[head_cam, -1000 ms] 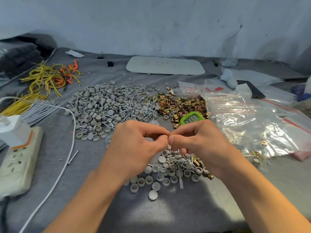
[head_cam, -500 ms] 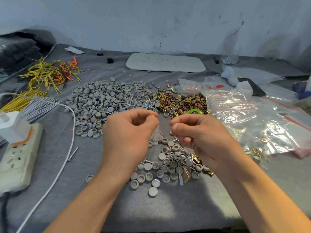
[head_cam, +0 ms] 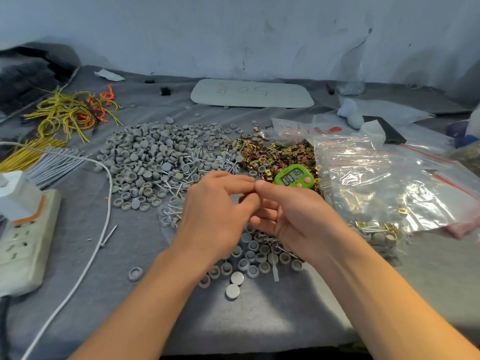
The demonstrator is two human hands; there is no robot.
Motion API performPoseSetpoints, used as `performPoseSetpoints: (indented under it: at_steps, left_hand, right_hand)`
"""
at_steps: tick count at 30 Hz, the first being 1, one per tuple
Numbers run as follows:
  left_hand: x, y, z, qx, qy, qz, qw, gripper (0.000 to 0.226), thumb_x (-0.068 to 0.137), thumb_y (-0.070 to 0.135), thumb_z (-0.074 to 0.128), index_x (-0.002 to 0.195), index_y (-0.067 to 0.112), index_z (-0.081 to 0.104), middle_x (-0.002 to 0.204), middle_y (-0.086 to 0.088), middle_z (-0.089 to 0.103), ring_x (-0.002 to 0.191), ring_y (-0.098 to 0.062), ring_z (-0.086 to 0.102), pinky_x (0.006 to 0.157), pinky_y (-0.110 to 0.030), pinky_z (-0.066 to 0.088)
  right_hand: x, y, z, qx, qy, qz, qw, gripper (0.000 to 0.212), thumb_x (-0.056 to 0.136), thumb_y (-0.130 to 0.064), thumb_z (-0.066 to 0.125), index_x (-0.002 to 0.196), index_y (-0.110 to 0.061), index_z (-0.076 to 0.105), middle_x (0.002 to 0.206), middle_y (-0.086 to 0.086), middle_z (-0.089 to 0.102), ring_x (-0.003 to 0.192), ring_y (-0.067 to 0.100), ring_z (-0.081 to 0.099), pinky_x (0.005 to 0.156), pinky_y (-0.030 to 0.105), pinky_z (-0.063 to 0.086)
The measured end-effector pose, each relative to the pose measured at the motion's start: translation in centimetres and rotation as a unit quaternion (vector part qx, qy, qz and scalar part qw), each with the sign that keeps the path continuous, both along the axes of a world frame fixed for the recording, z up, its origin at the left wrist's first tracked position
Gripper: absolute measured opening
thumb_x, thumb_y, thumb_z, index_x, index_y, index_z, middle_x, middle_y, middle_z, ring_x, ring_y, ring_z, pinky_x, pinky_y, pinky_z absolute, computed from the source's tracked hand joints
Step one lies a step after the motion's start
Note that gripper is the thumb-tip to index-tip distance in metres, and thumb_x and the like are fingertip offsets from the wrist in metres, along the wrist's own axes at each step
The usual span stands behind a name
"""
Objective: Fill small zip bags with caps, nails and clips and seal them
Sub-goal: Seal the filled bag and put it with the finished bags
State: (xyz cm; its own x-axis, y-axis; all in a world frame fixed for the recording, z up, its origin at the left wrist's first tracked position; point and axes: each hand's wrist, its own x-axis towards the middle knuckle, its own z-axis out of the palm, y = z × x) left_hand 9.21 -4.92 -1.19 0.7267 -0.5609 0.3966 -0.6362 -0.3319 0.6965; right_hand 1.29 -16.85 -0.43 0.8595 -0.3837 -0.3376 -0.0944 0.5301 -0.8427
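My left hand (head_cam: 215, 214) and my right hand (head_cam: 296, 216) meet fingertip to fingertip above a small heap of grey caps, nails and clips (head_cam: 259, 255). Both pinch the top of a small clear zip bag, which the fingers hide almost wholly. A filled small bag (head_cam: 168, 214) lies just left of my left hand. Behind the hands lie a big pile of grey caps (head_cam: 153, 157), loose nails (head_cam: 187, 175) and gold clips (head_cam: 280, 153).
A green timer (head_cam: 293, 178) sits just beyond my right thumb. Clear zip bags (head_cam: 379, 183) are heaped at the right, with filled ones (head_cam: 376, 232) beside my right wrist. A power strip (head_cam: 23, 235) and white cable (head_cam: 104, 229) lie left, yellow wires (head_cam: 67, 113) far left.
The hands had drawn apart with the clear bag between them; now they are together again, fingertips touching, a little farther from me and nearer the timer.
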Motion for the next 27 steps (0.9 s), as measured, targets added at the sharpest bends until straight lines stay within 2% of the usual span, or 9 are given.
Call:
performPoseSetpoints:
  at_steps: [2, 5, 8, 11, 15, 20, 22, 24, 27]
  left_hand:
    - [0.4, 0.1, 0.4, -0.027, 0.048, -0.014, 0.998, 0.028, 0.083, 0.041, 0.079, 0.106, 0.055, 0.072, 0.103, 0.045, 0.061, 0.11, 0.02, 0.051, 0.09, -0.011, 0.037]
    - [2.3, 1.6, 1.3, -0.035, 0.077, -0.022, 0.996, 0.058, 0.069, 0.054, 0.079, 0.125, 0.057, 0.064, 0.139, 0.034, 0.054, 0.128, 0.019, 0.044, 0.107, -0.023, 0.037]
    - [3.6, 2.3, 1.3, 0.187, 0.053, -0.033, 0.98, 0.099, 0.063, 0.048, 0.084, 0.149, 0.056, 0.037, 0.162, 0.023, 0.03, 0.147, -0.004, 0.031, 0.121, -0.044, 0.03]
    - [3.8, 1.6, 0.5, 0.309, 0.068, -0.031, 0.948, 0.121, 0.062, 0.036, 0.086, 0.157, 0.053, 0.012, 0.157, 0.011, 0.04, 0.126, -0.023, 0.056, 0.107, -0.049, 0.048]
    - [4.2, 0.4, -0.6, 0.273, 0.097, 0.004, 0.957, 0.115, 0.065, 0.03, 0.087, 0.154, 0.055, 0.019, 0.129, 0.01, 0.058, 0.1, -0.018, 0.063, 0.089, -0.039, 0.056]
    - [4.2, -0.3, -1.1, 0.167, 0.096, 0.01, 0.981, 0.097, 0.065, 0.027, 0.089, 0.146, 0.048, 0.042, 0.116, 0.015, 0.064, 0.095, -0.01, 0.062, 0.074, -0.026, 0.048]
    - [4.4, -0.1, -1.1, 0.113, 0.103, 0.026, 0.988, 0.086, 0.067, 0.018, 0.087, 0.14, 0.046, 0.05, 0.109, 0.017, 0.065, 0.085, -0.003, 0.063, 0.064, -0.02, 0.045]
    - [4.5, 0.2, -1.0, 0.062, 0.113, 0.042, 0.991, 0.073, 0.073, 0.017, 0.087, 0.134, 0.044, 0.057, 0.105, 0.017, 0.068, 0.08, 0.001, 0.063, 0.062, -0.014, 0.045]
    - [4.7, 1.2, -0.6, -0.027, 0.181, 0.045, 0.982, 0.06, 0.076, 0.019, 0.088, 0.125, 0.044, 0.065, 0.103, 0.013, 0.073, 0.083, -0.007, 0.071, 0.079, -0.026, 0.057]
  right_hand:
    - [-0.3, -0.8, -0.1, -0.002, -0.011, -0.045, 0.999, 0.009, 0.097, 0.002, 0.062, 0.1, 0.004, 0.07, 0.071, 0.01, 0.072, 0.057, 0.014, 0.067, 0.054, 0.022, 0.058]
    - [-0.4, -2.0, -0.2, -0.08, -0.002, -0.096, 0.992, 0.011, 0.094, 0.009, 0.064, 0.101, 0.004, 0.071, 0.08, 0.015, 0.077, 0.067, 0.02, 0.074, 0.061, 0.021, 0.06]
    - [-0.1, -2.6, -0.6, -0.157, 0.035, -0.109, 0.981, 0.02, 0.093, 0.017, 0.059, 0.101, 0.002, 0.071, 0.091, 0.02, 0.076, 0.075, 0.025, 0.078, 0.064, 0.024, 0.062]
    - [0.7, -2.6, -0.9, -0.234, 0.057, -0.088, 0.966, 0.017, 0.092, 0.013, 0.065, 0.1, 0.0, 0.072, 0.084, 0.018, 0.077, 0.063, 0.022, 0.073, 0.056, 0.023, 0.059]
    - [2.2, -2.0, -0.9, -0.356, 0.064, -0.042, 0.931, 0.012, 0.083, 0.002, 0.081, 0.087, -0.009, 0.079, 0.073, 0.014, 0.077, 0.052, 0.014, 0.064, 0.053, 0.022, 0.051]
    - [4.2, -0.7, -0.9, -0.379, 0.034, -0.016, 0.925, 0.011, 0.083, -0.008, 0.084, 0.091, -0.015, 0.082, 0.077, 0.003, 0.079, 0.076, 0.022, 0.079, 0.078, 0.047, 0.065]
    - [4.8, -0.5, -0.8, -0.379, 0.019, 0.017, 0.925, 0.012, 0.089, -0.012, 0.079, 0.098, -0.019, 0.082, 0.081, 0.0, 0.08, 0.074, 0.014, 0.078, 0.075, 0.04, 0.066]
    - [4.7, -1.0, -0.4, -0.381, -0.005, 0.02, 0.924, 0.017, 0.092, -0.01, 0.075, 0.1, -0.023, 0.081, 0.085, -0.005, 0.081, 0.063, -0.002, 0.071, 0.056, 0.017, 0.057]
    - [3.7, -3.1, 0.3, -0.402, -0.006, -0.086, 0.912, 0.02, 0.091, -0.007, 0.074, 0.092, -0.026, 0.08, 0.084, -0.012, 0.08, 0.072, -0.003, 0.072, 0.059, 0.014, 0.049]
